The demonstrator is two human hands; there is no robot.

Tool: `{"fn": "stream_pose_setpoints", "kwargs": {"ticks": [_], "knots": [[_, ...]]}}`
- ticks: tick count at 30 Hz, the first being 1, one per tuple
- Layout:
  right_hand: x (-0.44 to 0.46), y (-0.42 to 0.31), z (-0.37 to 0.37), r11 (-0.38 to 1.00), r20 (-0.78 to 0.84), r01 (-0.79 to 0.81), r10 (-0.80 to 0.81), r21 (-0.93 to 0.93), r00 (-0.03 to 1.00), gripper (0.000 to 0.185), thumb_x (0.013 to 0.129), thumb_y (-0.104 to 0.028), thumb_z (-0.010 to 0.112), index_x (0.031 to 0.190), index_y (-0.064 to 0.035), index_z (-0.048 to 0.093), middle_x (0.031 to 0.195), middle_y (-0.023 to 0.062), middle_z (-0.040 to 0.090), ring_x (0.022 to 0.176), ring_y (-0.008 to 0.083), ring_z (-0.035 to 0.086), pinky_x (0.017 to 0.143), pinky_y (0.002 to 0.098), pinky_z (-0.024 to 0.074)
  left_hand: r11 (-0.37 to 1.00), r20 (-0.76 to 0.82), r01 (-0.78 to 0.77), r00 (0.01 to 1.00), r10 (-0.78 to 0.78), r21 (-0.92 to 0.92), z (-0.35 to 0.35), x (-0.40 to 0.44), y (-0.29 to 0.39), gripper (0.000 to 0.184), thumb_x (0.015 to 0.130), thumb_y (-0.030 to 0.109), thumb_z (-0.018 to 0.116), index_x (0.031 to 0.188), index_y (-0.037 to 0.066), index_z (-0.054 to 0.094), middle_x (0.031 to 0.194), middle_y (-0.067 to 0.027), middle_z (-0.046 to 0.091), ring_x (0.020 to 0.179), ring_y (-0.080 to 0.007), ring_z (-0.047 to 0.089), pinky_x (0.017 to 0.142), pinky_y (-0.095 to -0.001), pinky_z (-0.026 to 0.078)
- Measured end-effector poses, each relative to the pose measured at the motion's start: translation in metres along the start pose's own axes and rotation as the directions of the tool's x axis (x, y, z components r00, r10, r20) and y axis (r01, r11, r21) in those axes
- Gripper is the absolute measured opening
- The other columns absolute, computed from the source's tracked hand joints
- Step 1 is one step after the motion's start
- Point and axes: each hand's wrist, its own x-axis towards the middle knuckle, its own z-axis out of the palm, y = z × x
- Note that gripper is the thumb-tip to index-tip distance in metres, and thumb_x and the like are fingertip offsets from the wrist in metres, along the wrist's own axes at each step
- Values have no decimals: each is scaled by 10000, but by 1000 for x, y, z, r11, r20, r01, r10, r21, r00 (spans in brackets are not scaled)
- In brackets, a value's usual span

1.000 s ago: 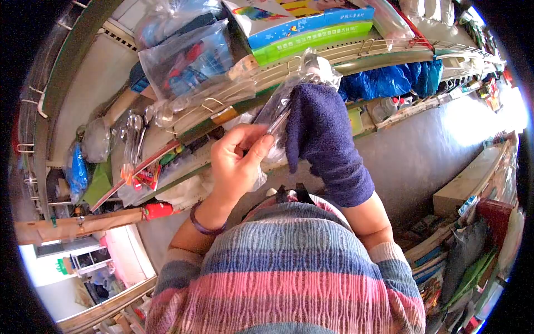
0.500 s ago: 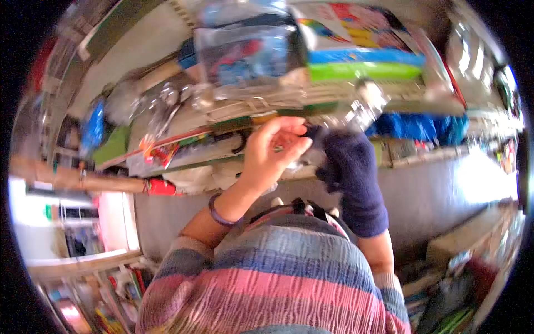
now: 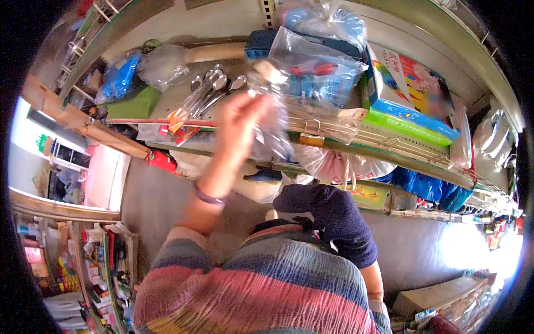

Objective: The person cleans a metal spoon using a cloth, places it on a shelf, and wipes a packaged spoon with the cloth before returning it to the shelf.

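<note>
left hand [image 3: 243,117] looks pinched around the clear bag [image 3: 273,139] in front of the shelf [image 3: 177,96], probably so it doesn't slip, but dark cloth [image 3: 351,228] covers the right hand [image 3: 308,203] so can't tell its fingers

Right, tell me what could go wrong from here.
The spoons lie loose on the shelf, close beside the raised left hand; a sideways bump could scatter them or knock some off.

The left hand alone holds the clear bag, so a weak grip might let it drop: the right hand, covered in dark blue fabric, is lower and apart from it.
</note>
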Motion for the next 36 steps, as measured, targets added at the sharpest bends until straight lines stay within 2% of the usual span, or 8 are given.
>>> {"fn": "stream_pose_setpoints", "kwargs": {"ticks": [2, 5, 7, 10, 21, 24, 31, 36], "knots": [[-1, -6, -3, 1000, -53, 23, -24, -16, 998, 242, 720, -145, 589, 923, -25, 645, 920, 140, 640, 837, 257, 611, 717, 321, 476, 567, 96, -306, 924, 369, 765, -53, 44, -11, 193, 807, 233, 629, 873, 55, 664, 804, -82, 657, 612, -179, 601, 527, -305, 465], [-18, 10, -13, 630, -65, -4, -74, -776, 995, 230, 734, -141, 594, 922, -11, 622, 839, 120, 631, 776, 227, 609, 662, 309, 471, -106, 309, -291, 882, 356, 951, -107, 86, -39, 144, 794, 192, 573, 790, 63, 638, 814, -101, 632, 654, -287, 612, 570, -382, 503], [-30, 11, -13, 887, -275, -285, 190, -363, 943, 229, 732, -108, 593, 938, -10, 608, 809, 108, 618, 742, 211, 604, 632, 295, 462, -308, 349, -274, 909, 225, 911, -131, 102, -60, 104, 754, 141, 556, 737, 70, 630, 787, -90, 616, 723, -294, 613, 613, -397, 512], [-36, -1, -6, 799, -360, -465, 592, 381, 721, 278, 707, -30, 573, 983, -15, 602, 801, 87, 611, 736, 184, 608, 622, 264, 459, -402, 394, -324, 913, 106, 857, -153, 113, -81, 107, 742, 127, 551, 745, 71, 642, 814, -93, 620, 770, -284, 610, 664, -408, 508], [-65, -9, -12, 846, -366, -494, 532, 200, 763, 382, 681, 6, 543, 1056, -27, 610, 989, 105, 639, 722, 174, 619, 651, 258, 485, 450, 434, -431, 895, 103, 782, -60, 94, -45, 239, 760, 208, 648, 935, 45, 635, 795, -99, 630, 736, -250, 603, 656, -347, 470], [-64, -13, -3, 814, -393, -370, 552, 448, 736, 395, 682, 13, 534, 1066, -32, 612, 988, 111, 638, 725, 180, 621, 651, 257, 488, 145, 568, -572, 820, 77, 807, -28, 86, -66, 227, 767, 247, 645, 886, 53, 645, 789, -110, 629, 765, -278, 602, 668, -366, 469], [-89, 1, -18, 827, -397, -161, -81, -539, 914, 280, 712, -48, 555, 984, -39, 622, 974, 98, 639, 708, 178, 617, 605, 267, 488, 358, 428, -411, 903, 36, 838, -10, 95, -70, 142, 785, 230, 613, 817, 91, 614, 738, -116, 620, 665, -327, 598, 586, -398, 463], [-87, -36, -23, 901, -589, -340, 433, 269, 682, 163, 791, -173, 540, 885, -66, 620, 777, 59, 639, 574, 183, 585, 480, 290, 455, 389, 411, -539, 834, 368, 747, -8, 110, -25, 73, 830, 170, 546, 828, 107, 583, 738, -118, 622, 675, -328, 603, 568, -396, 467]]}}
